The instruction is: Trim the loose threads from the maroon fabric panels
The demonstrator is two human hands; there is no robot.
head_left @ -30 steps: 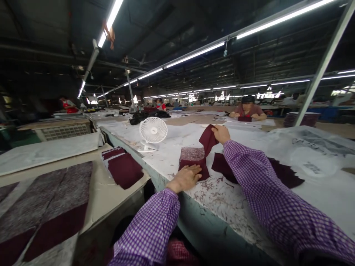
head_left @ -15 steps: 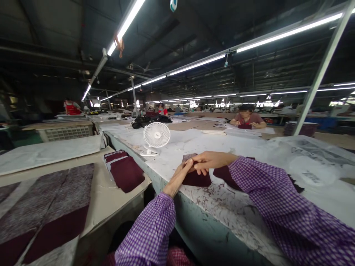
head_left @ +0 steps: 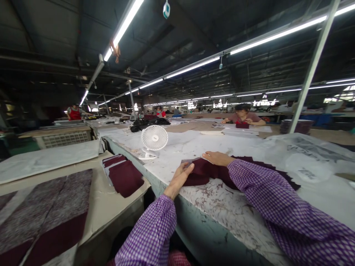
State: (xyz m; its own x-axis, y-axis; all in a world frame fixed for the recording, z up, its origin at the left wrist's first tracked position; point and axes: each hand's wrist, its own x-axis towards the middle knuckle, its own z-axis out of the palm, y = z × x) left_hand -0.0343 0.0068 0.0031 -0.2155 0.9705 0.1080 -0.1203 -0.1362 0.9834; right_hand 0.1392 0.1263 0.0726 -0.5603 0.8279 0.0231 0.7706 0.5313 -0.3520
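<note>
Touching the left edge of the maroon fabric panels point(head_left: 202, 173) with the left hand point(head_left: 179, 179), part-open, thumb apart from fingers — hard to tell if gripping. Reaching over their far edge with the right hand point(head_left: 217, 158), nearly flat, fingers extended, grip also unclear. Lying on the white-covered table point(head_left: 184, 142) — with white clip fan point(head_left: 154, 137) at ten o'clock, stacked maroon pieces point(head_left: 127, 177) at nine, plastic bag point(head_left: 307, 157) at three.

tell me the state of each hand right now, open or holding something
Left hand: at the maroon cloth, left side; cannot tell if grip is closed.
Right hand: at its far edge; cannot tell if grip is closed.
</note>
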